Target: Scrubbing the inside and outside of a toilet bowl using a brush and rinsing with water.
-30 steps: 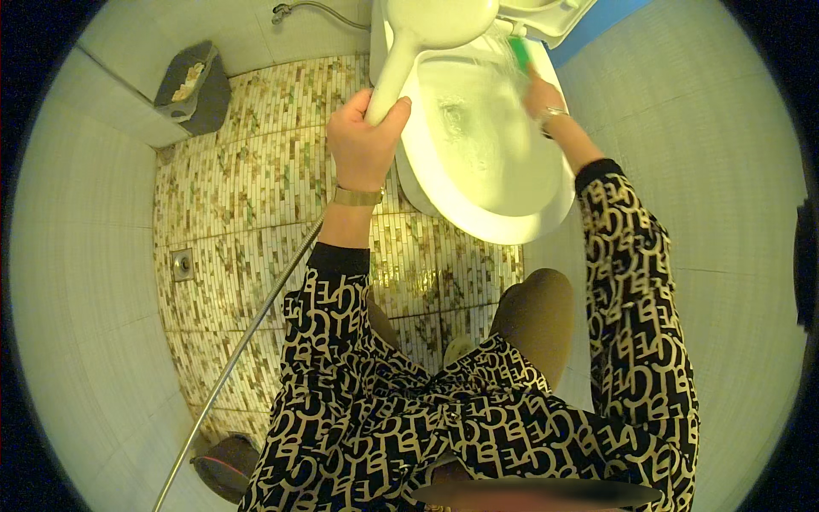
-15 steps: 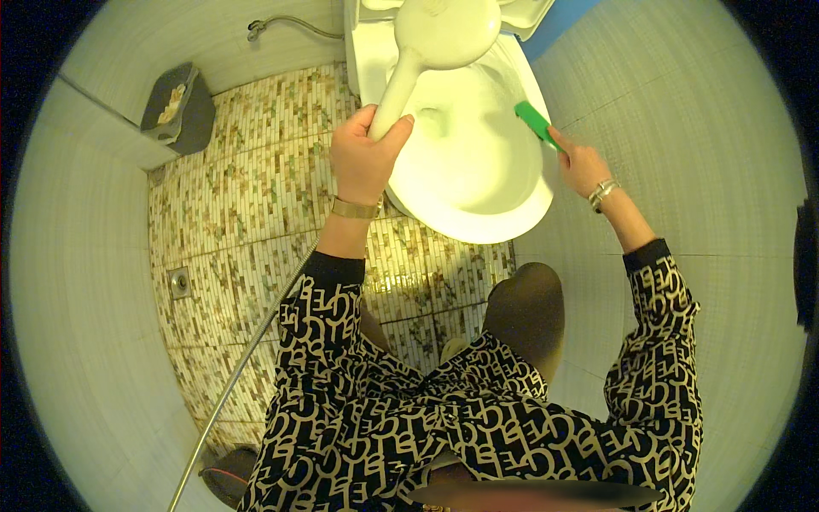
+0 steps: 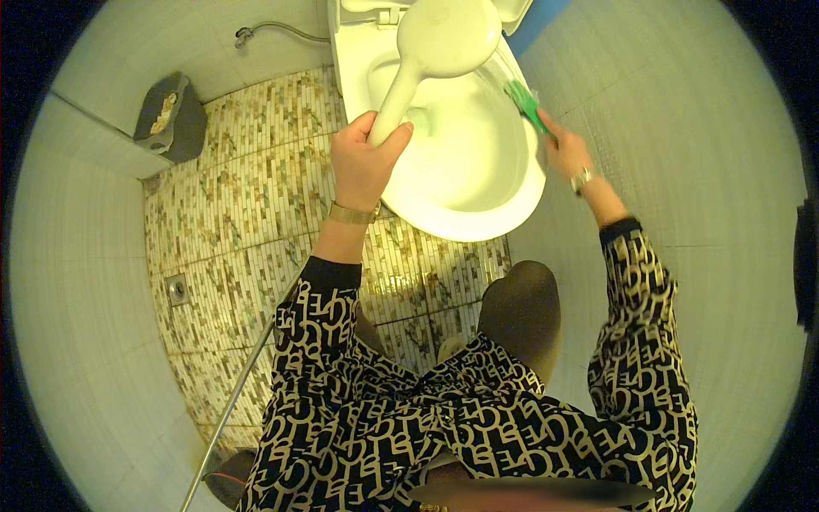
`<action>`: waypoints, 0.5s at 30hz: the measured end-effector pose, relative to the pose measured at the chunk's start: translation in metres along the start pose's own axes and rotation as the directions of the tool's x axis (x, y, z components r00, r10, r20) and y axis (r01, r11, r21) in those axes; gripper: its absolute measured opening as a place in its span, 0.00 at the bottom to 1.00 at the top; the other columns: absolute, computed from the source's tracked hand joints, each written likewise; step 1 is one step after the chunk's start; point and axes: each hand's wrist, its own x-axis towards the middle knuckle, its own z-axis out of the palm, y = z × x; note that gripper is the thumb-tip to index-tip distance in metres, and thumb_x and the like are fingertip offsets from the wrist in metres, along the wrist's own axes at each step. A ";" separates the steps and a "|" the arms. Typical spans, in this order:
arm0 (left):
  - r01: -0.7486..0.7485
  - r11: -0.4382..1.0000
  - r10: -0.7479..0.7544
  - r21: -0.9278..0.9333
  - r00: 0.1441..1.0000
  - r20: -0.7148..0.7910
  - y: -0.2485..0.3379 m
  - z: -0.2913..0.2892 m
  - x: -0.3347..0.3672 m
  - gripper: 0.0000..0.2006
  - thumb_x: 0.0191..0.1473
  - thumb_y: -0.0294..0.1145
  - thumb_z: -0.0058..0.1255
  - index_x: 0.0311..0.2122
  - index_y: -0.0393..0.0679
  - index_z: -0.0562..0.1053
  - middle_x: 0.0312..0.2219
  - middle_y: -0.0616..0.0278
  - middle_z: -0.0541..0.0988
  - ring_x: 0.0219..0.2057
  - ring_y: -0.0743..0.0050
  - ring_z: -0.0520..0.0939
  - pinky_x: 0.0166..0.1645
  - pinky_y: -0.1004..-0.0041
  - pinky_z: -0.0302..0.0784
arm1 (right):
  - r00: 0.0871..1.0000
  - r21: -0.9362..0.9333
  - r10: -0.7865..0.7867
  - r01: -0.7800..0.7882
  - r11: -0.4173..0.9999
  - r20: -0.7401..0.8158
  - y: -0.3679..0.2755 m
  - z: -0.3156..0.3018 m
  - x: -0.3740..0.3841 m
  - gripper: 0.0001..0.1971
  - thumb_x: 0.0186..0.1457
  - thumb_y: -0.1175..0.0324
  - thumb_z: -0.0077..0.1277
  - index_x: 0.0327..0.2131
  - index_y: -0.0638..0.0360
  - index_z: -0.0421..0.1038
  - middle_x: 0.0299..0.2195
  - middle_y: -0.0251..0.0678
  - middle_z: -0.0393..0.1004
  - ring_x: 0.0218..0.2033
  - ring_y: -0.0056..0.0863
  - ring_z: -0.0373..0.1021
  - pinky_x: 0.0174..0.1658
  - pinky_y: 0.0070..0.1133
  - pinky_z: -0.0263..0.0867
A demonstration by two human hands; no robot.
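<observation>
My left hand (image 3: 365, 154) is wrapped round the handle of a white shower head (image 3: 448, 38), whose broad round head is over the back of the toilet bowl. In my right hand (image 3: 566, 152) is a green brush (image 3: 527, 104). Its head lies against the right rim of the white toilet (image 3: 465, 224), and its bristles are blurred. The toilet seat and lid stand raised at the back, partly hidden by the shower head. From below my left forearm a metal hose (image 3: 235, 397) runs down to the lower left.
A grey waste bin (image 3: 181, 128) with crumpled paper stands in the far left corner. A small tap with a hose (image 3: 247, 36) is on the back wall. The tiled floor has a square drain (image 3: 177, 290) at left. A tiled wall (image 3: 648, 145) rises close on the right.
My right hand has moved the green brush a little up and left along the toilet rim. My left hand keeps the shower head in nearly the same place. The view has shifted slightly.
</observation>
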 end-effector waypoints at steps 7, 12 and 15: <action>-0.001 1.000 0.001 -0.018 1.000 0.004 -0.002 -0.001 -0.001 0.10 0.43 0.33 0.59 0.21 0.37 0.72 0.12 0.72 0.68 0.15 0.89 0.64 0.19 0.80 0.58 | 0.991 0.155 0.068 -0.049 0.987 -0.119 0.016 0.008 -0.052 0.26 0.56 0.70 0.44 0.58 0.34 0.57 0.15 0.42 0.69 0.13 0.28 0.61 0.22 0.27 0.61; 0.030 0.997 -0.027 -0.070 0.999 0.033 -0.005 0.010 0.006 0.09 0.44 0.33 0.59 0.24 0.37 0.74 0.14 0.73 0.71 0.16 0.89 0.66 0.20 0.81 0.61 | 0.984 0.101 0.152 -0.142 0.985 -0.096 0.000 0.000 0.041 0.26 0.56 0.67 0.40 0.59 0.36 0.56 0.22 0.47 0.72 0.18 0.34 0.67 0.26 0.29 0.64; 0.058 0.994 -0.057 -0.098 0.998 0.013 -0.006 0.011 0.003 0.09 0.44 0.32 0.58 0.26 0.36 0.75 0.15 0.73 0.72 0.17 0.90 0.67 0.21 0.82 0.62 | 0.991 0.002 0.126 -0.126 0.992 -0.052 -0.018 -0.005 0.059 0.27 0.56 0.69 0.39 0.60 0.38 0.54 0.25 0.48 0.73 0.21 0.35 0.69 0.27 0.29 0.66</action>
